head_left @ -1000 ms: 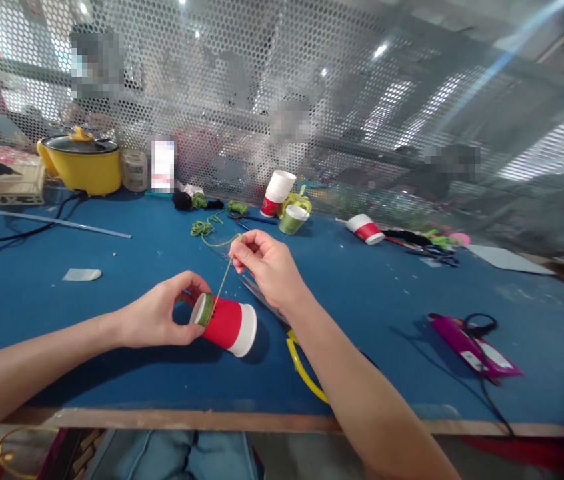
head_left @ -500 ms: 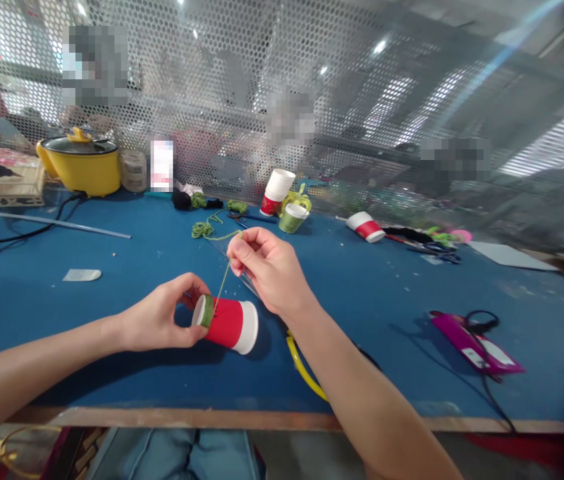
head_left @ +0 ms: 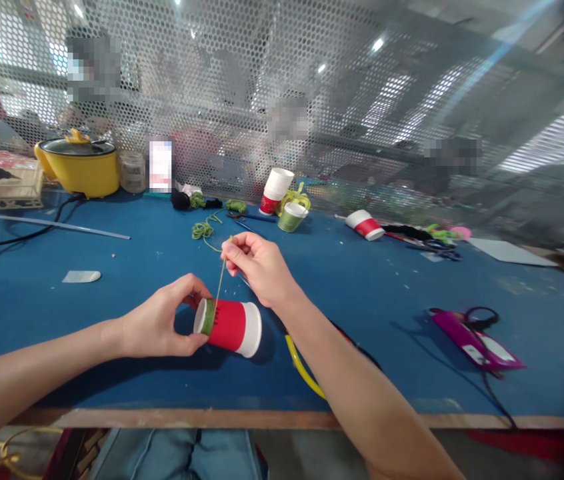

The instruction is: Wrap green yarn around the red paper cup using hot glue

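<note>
A red and white paper cup (head_left: 229,325) lies on its side just above the blue table, with green yarn (head_left: 208,317) wound round its left end. My left hand (head_left: 165,320) grips that end between thumb and fingers. Up and to the right of it, my right hand (head_left: 257,267) pinches a strand of the green yarn (head_left: 221,283), which runs taut down to the cup. From the pinch the yarn trails back to a loose green tangle (head_left: 203,231) on the table.
At the back stand a yellow pot (head_left: 82,167), a jar (head_left: 133,171), stacked cups (head_left: 277,190) and a green-wrapped cup (head_left: 293,217). Another red and white cup (head_left: 365,225) lies right of them. A purple packet (head_left: 475,340) is at the right; a yellow handle (head_left: 302,367) lies by my right forearm.
My right hand has moved slightly left and down with the yarn. The cup has turned a little in my left hand, showing more of its dark print.
</note>
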`<state>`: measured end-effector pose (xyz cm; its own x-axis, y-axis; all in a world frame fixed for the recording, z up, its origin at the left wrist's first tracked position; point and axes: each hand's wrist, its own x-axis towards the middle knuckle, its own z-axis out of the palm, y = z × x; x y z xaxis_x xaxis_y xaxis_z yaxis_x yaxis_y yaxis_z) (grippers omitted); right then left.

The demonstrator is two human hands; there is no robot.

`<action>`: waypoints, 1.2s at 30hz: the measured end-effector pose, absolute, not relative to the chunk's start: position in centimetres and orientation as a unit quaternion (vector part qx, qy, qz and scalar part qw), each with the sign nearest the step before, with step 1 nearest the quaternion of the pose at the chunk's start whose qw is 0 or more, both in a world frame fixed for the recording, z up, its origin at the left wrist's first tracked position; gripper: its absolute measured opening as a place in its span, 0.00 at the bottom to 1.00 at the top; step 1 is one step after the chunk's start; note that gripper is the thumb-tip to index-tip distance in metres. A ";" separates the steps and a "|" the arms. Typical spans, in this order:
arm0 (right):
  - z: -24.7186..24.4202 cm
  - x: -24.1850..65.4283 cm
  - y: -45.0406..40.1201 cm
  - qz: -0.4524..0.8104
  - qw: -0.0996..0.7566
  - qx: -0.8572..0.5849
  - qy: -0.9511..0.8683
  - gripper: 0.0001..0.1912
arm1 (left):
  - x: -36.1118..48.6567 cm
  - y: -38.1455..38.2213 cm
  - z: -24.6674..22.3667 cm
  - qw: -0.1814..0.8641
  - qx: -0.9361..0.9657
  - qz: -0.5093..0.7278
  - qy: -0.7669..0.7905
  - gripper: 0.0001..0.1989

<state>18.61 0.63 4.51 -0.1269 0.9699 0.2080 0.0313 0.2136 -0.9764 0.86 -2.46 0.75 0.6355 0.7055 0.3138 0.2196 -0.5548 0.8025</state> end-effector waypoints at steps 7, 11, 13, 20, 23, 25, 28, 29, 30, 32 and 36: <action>3.8 18.7 0.9 0.464 0.456 -0.454 -0.608 0.11 | 0.7 -2.4 0.5 0.324 0.853 0.334 0.237 0.18; 3.3 18.9 1.1 0.460 0.429 -0.467 -0.622 0.10 | 0.7 -2.5 0.6 0.318 0.857 0.339 0.221 0.18; 3.2 19.0 1.2 0.455 0.417 -0.471 -0.630 0.10 | 0.7 -2.5 0.6 0.326 0.857 0.339 0.212 0.18; 3.0 18.8 1.1 0.456 0.372 -0.486 -0.646 0.06 | 0.5 -2.4 0.6 0.301 0.873 0.332 0.192 0.20; 2.8 18.6 1.0 0.459 0.347 -0.494 -0.652 0.06 | 0.5 -2.5 0.7 0.280 0.885 0.324 0.184 0.21; 2.6 18.5 0.9 0.458 0.333 -0.497 -0.658 0.06 | 0.5 -2.5 0.8 0.270 0.889 0.322 0.181 0.21; 2.5 18.5 0.9 0.448 0.315 -0.498 -0.672 0.06 | 0.4 -2.5 0.7 0.255 0.896 0.320 0.175 0.21; 2.5 18.5 0.9 0.443 0.310 -0.497 -0.678 0.06 | 0.4 -2.5 0.7 0.251 0.897 0.319 0.173 0.21; 2.5 18.5 0.9 0.437 0.305 -0.496 -0.685 0.06 | 0.4 -2.5 0.7 0.247 0.899 0.317 0.171 0.20; 2.5 18.4 0.8 0.420 0.296 -0.497 -0.699 0.07 | 0.3 -2.5 0.7 0.242 0.903 0.314 0.169 0.20; 2.6 18.5 0.7 0.370 0.266 -0.509 -0.730 0.07 | 0.2 -2.5 0.7 0.233 0.905 0.313 0.167 0.20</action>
